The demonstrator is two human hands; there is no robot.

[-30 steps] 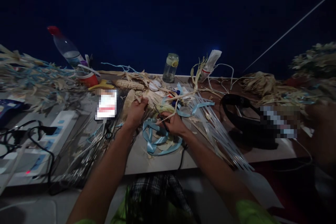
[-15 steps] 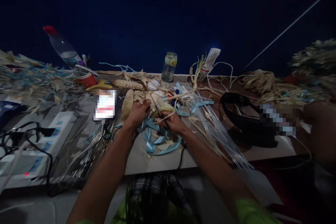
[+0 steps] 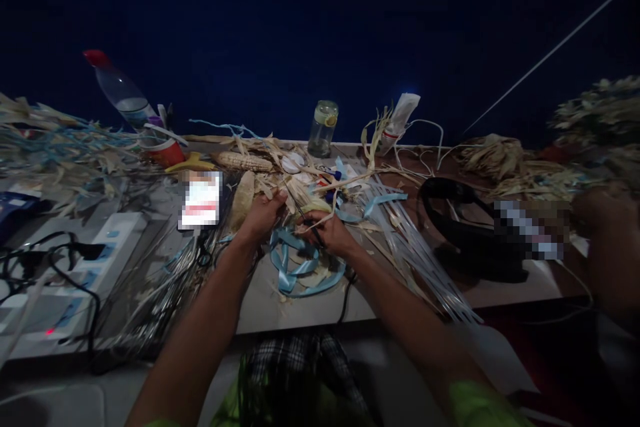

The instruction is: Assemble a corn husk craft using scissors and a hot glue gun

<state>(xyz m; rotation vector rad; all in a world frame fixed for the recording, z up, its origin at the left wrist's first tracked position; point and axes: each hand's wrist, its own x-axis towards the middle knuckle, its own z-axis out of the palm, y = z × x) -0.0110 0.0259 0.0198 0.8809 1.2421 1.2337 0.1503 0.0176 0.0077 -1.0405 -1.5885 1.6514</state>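
Supporting surface: table [image 3: 300, 315], pale at the front, strewn with dry husk scraps.
Clear rods [image 3: 425, 257]: loosely bundled, slanting from mid-table to the near edge, right of centre.
Power strip [image 3: 123, 230]: white, far left, with black plugs seated and a red light lit.
Tall bottle [image 3: 123, 97]: red-capped, transparent, partly filled with clear liquid; tilted in view, behind the red cup.
Blue ribbon [image 3: 287, 280]: looped on the table between the forearms, just in front of both hands.
Left hand [image 3: 264, 213]: thumb and forefinger drawn together beside pale husk; cannot tell whether anything is pinched.
Right hand [image 3: 331, 233]: closed around a dark slender tool [image 3: 317, 235], tip pointing away and leftward, near the left fingertips.
Corn cob [image 3: 245, 161]: lying crosswise beyond the left hand, kernels exposed.
Glass jar [image 3: 323, 139]: upright near the rear edge, pale-topped; contents too dim to tell.
White cup [image 3: 389, 139]: red-banded, with white paper-like material rising above.
Red cup [image 3: 171, 155]: white strip across the rim; interior hidden.
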